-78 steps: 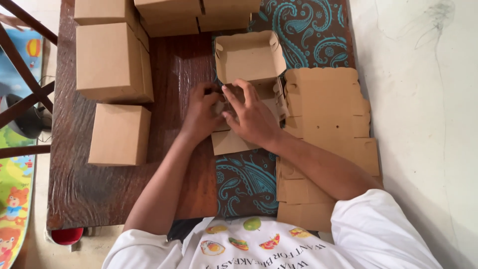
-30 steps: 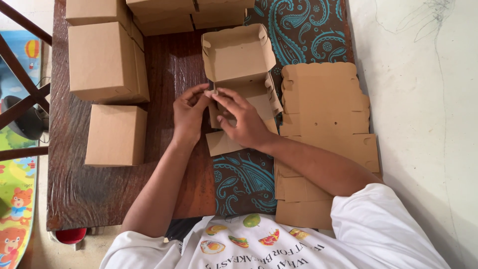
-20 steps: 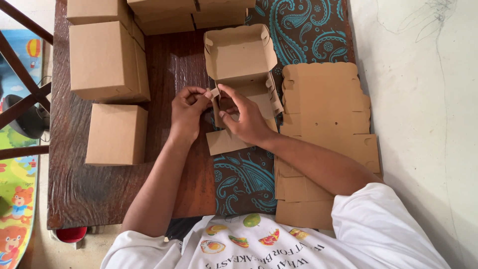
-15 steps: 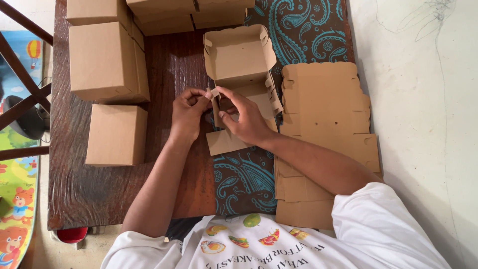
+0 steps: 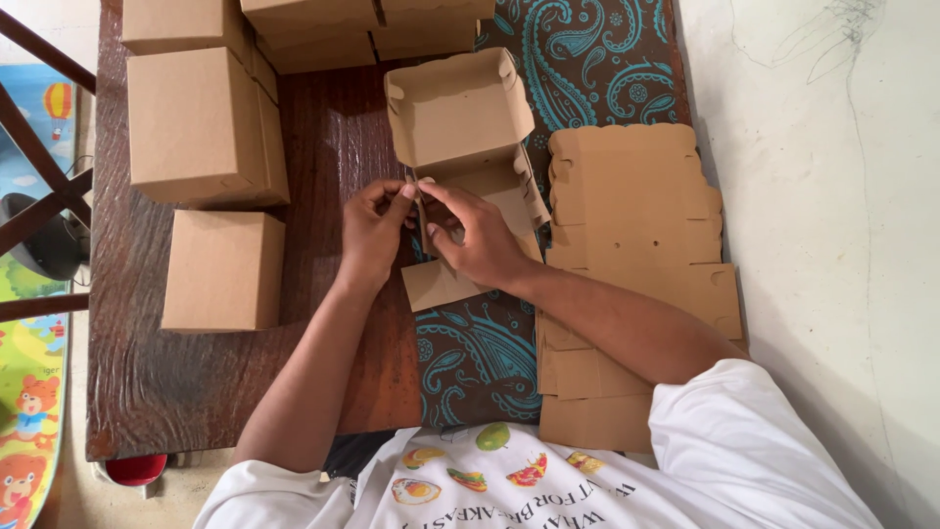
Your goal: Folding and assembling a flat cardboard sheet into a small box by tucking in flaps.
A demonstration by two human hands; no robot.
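A half-folded brown cardboard box (image 5: 460, 113) lies on the dark wooden table (image 5: 196, 392), its open lid tipped toward the far side. My left hand (image 5: 372, 230) pinches the box's left side wall from outside. My right hand (image 5: 480, 240) presses the same wall from inside, its fingers touching those of my left hand. A loose front flap (image 5: 436, 286) of the box sticks out below my right hand.
A stack of flat, unfolded box blanks (image 5: 627, 206) lies to the right on a teal paisley cloth (image 5: 587, 59). Finished closed boxes stand at the left (image 5: 220, 269) (image 5: 201, 122) and along the far edge (image 5: 313, 29). A pale wall runs along the right.
The box was turned and its lid shifted a little left. Both hands rose from pressing the flat base to pinching the left side wall upright.
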